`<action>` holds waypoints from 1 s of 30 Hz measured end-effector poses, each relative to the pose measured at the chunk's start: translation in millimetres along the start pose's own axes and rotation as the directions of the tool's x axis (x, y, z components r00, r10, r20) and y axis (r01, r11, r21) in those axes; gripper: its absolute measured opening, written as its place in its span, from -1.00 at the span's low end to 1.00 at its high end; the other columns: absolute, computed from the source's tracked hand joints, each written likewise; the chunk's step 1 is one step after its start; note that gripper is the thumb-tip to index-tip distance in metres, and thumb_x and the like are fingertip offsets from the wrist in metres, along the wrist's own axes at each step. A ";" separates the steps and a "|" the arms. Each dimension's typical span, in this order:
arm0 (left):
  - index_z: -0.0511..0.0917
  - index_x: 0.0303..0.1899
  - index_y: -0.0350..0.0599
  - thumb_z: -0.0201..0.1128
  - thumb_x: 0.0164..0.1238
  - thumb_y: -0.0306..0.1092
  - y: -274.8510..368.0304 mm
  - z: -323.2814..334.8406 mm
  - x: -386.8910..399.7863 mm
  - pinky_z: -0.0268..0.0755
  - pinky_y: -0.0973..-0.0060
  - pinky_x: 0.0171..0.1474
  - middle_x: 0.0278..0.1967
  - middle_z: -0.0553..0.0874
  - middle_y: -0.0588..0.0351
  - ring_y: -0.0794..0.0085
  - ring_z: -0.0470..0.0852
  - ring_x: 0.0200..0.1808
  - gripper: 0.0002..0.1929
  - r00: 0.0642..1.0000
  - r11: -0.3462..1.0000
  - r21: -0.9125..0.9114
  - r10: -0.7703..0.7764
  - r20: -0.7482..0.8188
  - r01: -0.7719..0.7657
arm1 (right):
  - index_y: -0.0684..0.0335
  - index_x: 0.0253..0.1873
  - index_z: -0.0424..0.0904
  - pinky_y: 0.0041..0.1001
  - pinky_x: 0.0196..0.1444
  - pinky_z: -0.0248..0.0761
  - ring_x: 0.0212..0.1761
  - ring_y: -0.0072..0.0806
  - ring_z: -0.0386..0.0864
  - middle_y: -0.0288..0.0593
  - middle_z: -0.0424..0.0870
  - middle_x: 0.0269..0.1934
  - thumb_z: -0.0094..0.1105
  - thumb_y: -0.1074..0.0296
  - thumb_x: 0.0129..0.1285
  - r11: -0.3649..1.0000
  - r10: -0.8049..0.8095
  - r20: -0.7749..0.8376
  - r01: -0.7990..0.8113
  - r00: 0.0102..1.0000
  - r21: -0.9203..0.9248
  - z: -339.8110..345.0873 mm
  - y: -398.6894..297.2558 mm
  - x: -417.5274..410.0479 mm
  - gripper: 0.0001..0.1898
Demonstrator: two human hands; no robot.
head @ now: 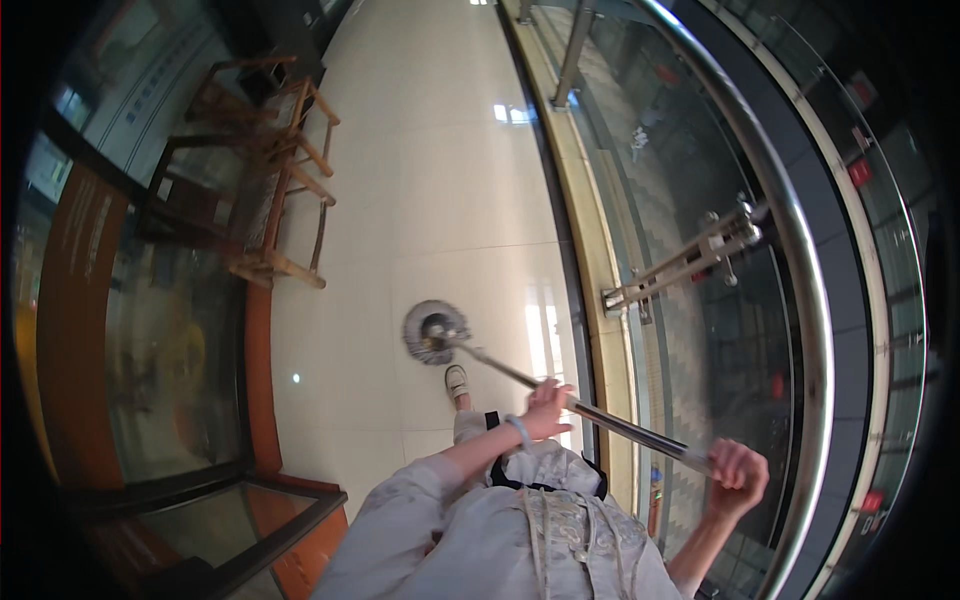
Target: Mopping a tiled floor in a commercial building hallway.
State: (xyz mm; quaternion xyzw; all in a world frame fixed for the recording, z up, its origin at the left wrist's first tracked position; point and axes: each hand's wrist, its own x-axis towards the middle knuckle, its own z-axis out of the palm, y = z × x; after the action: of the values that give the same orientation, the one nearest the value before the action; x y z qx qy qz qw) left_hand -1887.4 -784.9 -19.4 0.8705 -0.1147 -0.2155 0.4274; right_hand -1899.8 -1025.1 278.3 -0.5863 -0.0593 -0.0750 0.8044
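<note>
A mop with a round grey fringed head [430, 331] rests on the glossy tiled floor [345, 337], just ahead of my shoe [456, 381]. Its metal handle [630, 429] runs from the head down to the right across my front. My left hand [550, 409], with a pale band on the wrist, is around the middle of the handle; its thumb and some fingers look partly spread. Near the top end of the handle, my right hand [739, 472] is closed in a fist. The mop head is slightly blurred.
Wooden chairs [277, 262] stand at the left against a glass wall with an orange base [262, 375]. A dark-framed glass panel [300, 517] juts out at lower left. Along the right run a stone curb [592, 247] and a glass railing with a steel handrail [814, 300].
</note>
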 end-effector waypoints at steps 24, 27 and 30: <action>0.45 -0.18 0.06 0.32 -0.04 -0.33 94.6 121.1 13.9 0.16 0.20 0.05 -0.11 0.48 0.17 0.18 0.37 0.07 -0.67 0.986 0.990 0.032 0.136 0.099 -0.140 | 0.14 -0.63 0.22 -0.47 -0.53 0.30 -0.79 -0.52 0.25 -0.24 0.31 -0.79 -0.16 0.26 0.34 0.983 -0.165 -0.325 0.181 0.931 0.018 -139.5 -53.8 -80.5 -0.61; 0.48 -0.26 0.07 0.28 -0.15 -0.53 70.0 120.5 5.7 0.15 0.25 0.05 -0.13 0.49 0.20 0.18 0.38 0.05 -0.67 0.993 0.999 -0.026 0.028 -0.115 -0.031 | 0.18 -0.64 0.29 -0.41 -0.47 0.36 -0.77 -0.46 0.32 -0.17 0.38 -0.78 -0.14 0.24 0.33 0.983 -0.088 -0.157 0.110 0.984 0.144 -119.5 -31.0 -66.1 -0.60; 0.50 -0.35 0.08 0.23 -0.25 -0.68 72.5 113.6 2.3 0.15 0.28 0.05 -0.15 0.48 0.21 0.18 0.37 0.05 -0.63 0.927 0.996 -0.086 -0.021 -0.375 -0.012 | 0.15 -0.66 0.24 -0.43 -0.51 0.29 -0.81 -0.46 0.29 -0.23 0.35 -0.81 -0.06 0.20 0.30 0.985 -0.091 -0.088 0.102 0.992 0.140 -101.5 -28.6 -58.8 -0.59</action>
State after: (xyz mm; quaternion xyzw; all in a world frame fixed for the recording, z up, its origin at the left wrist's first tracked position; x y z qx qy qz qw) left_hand -1940.3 -908.9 -24.1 0.8766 -0.0194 -0.0509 0.4781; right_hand -1962.2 -1127.3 263.2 -0.5194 -0.0603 -0.1331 0.8420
